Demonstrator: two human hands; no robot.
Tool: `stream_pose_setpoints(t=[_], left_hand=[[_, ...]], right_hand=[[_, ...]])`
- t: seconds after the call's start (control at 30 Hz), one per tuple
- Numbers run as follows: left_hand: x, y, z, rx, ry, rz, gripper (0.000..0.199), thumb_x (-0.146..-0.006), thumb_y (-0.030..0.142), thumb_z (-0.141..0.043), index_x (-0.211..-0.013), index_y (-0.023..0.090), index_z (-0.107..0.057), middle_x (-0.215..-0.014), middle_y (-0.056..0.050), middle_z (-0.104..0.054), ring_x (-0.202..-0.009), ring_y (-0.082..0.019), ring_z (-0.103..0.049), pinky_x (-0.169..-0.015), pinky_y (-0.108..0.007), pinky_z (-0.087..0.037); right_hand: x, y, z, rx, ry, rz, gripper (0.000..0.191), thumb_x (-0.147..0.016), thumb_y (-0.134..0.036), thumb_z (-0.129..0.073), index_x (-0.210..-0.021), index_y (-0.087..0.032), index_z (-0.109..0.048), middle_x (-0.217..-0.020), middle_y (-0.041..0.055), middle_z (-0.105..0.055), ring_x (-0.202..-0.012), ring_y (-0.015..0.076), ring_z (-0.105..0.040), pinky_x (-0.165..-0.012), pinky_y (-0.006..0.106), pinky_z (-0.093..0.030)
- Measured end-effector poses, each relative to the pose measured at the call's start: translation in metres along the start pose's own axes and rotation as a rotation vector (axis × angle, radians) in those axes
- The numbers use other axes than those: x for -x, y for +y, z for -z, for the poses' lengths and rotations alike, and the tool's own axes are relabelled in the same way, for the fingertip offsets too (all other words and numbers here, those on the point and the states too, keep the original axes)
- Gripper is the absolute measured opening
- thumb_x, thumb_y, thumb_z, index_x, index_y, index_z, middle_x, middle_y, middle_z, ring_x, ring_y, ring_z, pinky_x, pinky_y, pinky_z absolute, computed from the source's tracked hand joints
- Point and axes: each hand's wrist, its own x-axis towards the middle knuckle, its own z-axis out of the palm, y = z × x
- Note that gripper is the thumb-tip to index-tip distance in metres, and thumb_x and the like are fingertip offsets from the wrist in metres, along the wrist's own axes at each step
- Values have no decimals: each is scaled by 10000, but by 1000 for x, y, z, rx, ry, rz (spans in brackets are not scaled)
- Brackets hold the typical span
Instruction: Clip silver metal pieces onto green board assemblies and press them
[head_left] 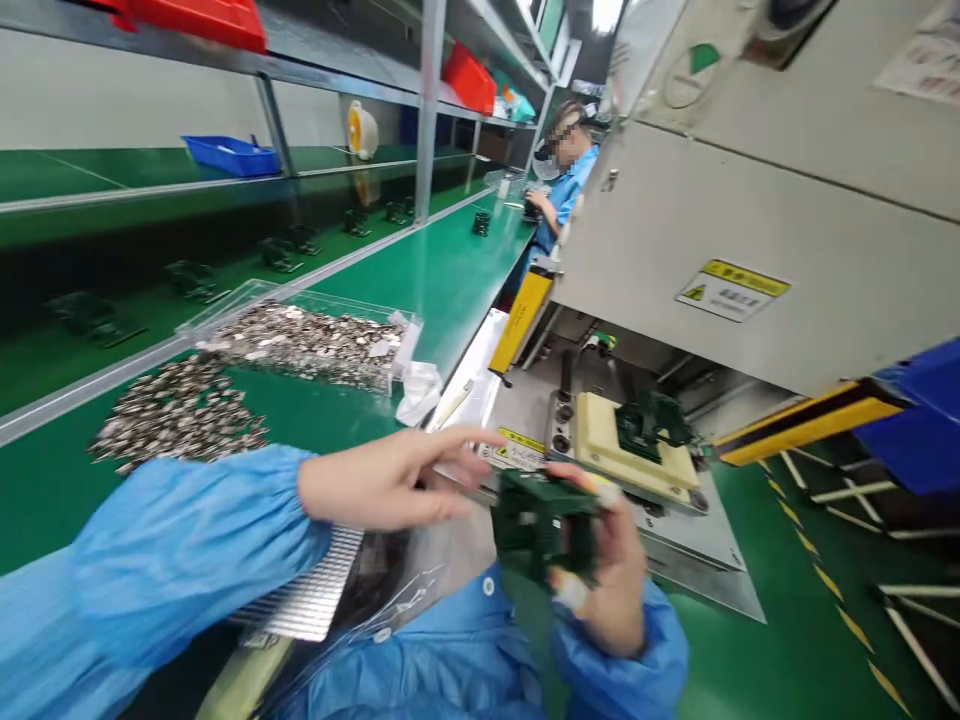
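My right hand (619, 570) grips a dark green plastic housing (546, 525) with openings in its sides, held up in front of my body; pale coverings wrap some of its fingertips. Just left of the housing, my left hand (405, 478) reaches over with fingers stretched and apart, holding nothing. Beyond my right hand, a similar dark green part (651, 425) sits on a cream fixture block (592, 440) in the machine. To the left, small metal pieces (180, 410) lie heaped on the green bench, and more fill a clear tray (405, 350).
A large beige machine (720, 230) stands at right, with yellow guard bars (521, 320) beside its opening. Further along the bench (442, 260), a co-worker in blue (574, 185) handles a dark part. Housings ride on the left-hand belt (45, 370). Crumpled white tissue (418, 390) lies by the tray.
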Motion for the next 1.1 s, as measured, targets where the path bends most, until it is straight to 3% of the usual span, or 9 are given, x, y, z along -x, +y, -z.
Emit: stream_pose_setpoints(t=[0.1, 0.17, 0.33, 0.47, 0.63, 0.73, 0.9, 1.0, 1.1], left_hand=[[-87, 4, -19, -209, 166, -223, 558, -822, 289, -698, -1342, 187, -524, -1349, -156, -604, -1251, -296, -575, -1047, -442, -473], [-143, 5, -41, -291, 222, -275, 740, -722, 346, -793, -1364, 127, -496, -1431, -216, -519, -1342, -357, -478, -1123, -503, -389], [-219, 10, -75, -184, 212, -110, 836, -672, 399, -830, -1365, 77, -490, -1245, -223, -636, -1195, -371, -588, -1022, -513, -474], [-186, 12, -56, 61, 356, -106, 752, -662, 352, -839, -1302, 79, -552, -1100, -155, -668, -1018, -257, -643, -958, -424, -531], [-76, -9, -9, 40, 419, 11, 589, -670, 301, -831, -1198, 148, -618, -925, -49, -633, -831, -170, -629, -851, -372, -577], [-19, -33, 4, 72, 417, 174, 525, -661, 296, -842, -1135, 186, -645, -913, -32, -630, -836, -172, -654, -835, -339, -587], [11, -69, -7, 202, 275, 279, 542, -654, 235, -848, -1156, 204, -646, -1102, -75, -634, -979, -191, -654, -926, -380, -564], [3, -84, -15, 272, 200, 238, 537, -623, 217, -867, -1121, 205, -667, -1388, -122, -497, -1038, -182, -635, -957, -378, -547], [-5, -94, -19, 292, 114, 236, 585, -596, 201, -876, -1142, 201, -663, -1429, -135, -451, -1029, -164, -635, -989, -379, -520]], right_hand=[[0, -8, 73, 219, 481, 92, 537, -757, -383, -790, -1251, -340, -584, -1257, 81, -624, -1181, 347, -600, -1012, 599, -476], [-5, -7, 111, 288, 660, 129, 493, -797, -326, -728, -1261, -364, -565, -1311, 67, -589, -1264, 353, -541, -1082, 652, -381], [-33, 5, 156, 276, 581, 130, 549, -750, -298, -755, -1261, -295, -554, -1345, 88, -573, -1306, 343, -507, -1119, 670, -305], [-64, 11, 161, 366, 422, 1, 609, -680, -387, -812, -1209, -213, -567, -1244, 114, -637, -1196, 326, -590, -1072, 581, -405], [-93, 4, 154, 659, 36, -119, 517, -765, -495, -709, -1190, -218, -614, -1220, 102, -665, -1174, 317, -600, -1074, 518, -410], [-95, 6, 152, 842, -34, -68, 493, -814, -528, -634, -1209, -232, -624, -1306, 103, -628, -1292, 340, -517, -1108, 537, -364], [-66, 23, 167, 936, 51, 4, 511, -818, -614, -574, -1148, -237, -675, -1496, 103, -467, -1428, 367, -344, -1170, 576, -253], [-30, 26, 192, 977, 309, -57, 542, -858, -614, -543, -1251, -253, -637, -1511, 124, -445, -1407, 350, -391, -1146, 529, -325], [11, 22, 216, 1047, 552, -230, 501, -872, -629, -544, -1193, -271, -684, -1262, 220, -631, -1256, 366, -558, -987, 498, -466]])
